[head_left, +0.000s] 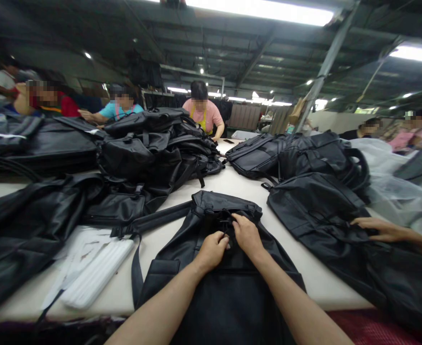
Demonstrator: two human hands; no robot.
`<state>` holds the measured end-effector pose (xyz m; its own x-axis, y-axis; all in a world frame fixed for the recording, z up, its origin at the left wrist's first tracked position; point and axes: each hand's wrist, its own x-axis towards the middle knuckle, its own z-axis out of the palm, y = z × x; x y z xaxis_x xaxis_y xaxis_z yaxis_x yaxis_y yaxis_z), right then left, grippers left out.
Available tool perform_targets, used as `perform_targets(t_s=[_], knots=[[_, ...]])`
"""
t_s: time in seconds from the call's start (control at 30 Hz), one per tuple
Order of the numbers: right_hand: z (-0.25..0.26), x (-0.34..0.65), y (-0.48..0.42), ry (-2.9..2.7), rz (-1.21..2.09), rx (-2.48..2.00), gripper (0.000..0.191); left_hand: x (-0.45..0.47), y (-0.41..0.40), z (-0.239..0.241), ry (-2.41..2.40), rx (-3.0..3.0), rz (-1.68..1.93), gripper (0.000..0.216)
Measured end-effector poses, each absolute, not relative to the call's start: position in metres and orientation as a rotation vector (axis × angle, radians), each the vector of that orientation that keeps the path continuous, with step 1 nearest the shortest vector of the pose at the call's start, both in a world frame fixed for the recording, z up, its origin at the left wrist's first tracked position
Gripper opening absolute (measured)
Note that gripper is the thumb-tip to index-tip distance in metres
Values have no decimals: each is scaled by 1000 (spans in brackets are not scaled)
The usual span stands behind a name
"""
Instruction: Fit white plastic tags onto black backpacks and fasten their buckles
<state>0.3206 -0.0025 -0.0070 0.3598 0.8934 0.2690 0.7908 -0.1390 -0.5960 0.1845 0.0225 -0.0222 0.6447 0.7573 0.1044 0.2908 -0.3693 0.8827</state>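
A black leather-look backpack (pixel 239 292) lies in front of me, its top pointing away across the table. My left hand (pixel 211 249) is closed on the gathered part just below its top flap (pixel 228 201), thumb against fingers. Right beside it, my right hand (pixel 246 232) has its fingers curled onto the same gathered mouth. Thin dark cord shows between the two hands, but which hand grips it is hard to make out. A black strap (pixel 164 218) runs out from the backpack's left side.
Piles of black backpacks (pixel 139 153) stand at the left and back, with more (pixel 304 153) at the right. White flat strips (pixel 96 273) lie on the pale table (pixel 325 278) to my left. A co-worker's hand (pixel 386 229) rests on another black bag (pixel 318 215). Several people work beyond.
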Motion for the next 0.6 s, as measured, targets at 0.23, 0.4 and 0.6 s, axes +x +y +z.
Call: perform_targets(t_s=[0.23,0.4,0.6], knots=[[-32,306,-13,-1897,7,-2252,29,135,84,7,1331,2187,940,32],[-34,301,-11,-1966,-106,-2267,27,137,146,1,1499,2097,606,30],[-46,294,-17,-1919,-306,-2187,26,166,171,1,1662,1967,550,52]])
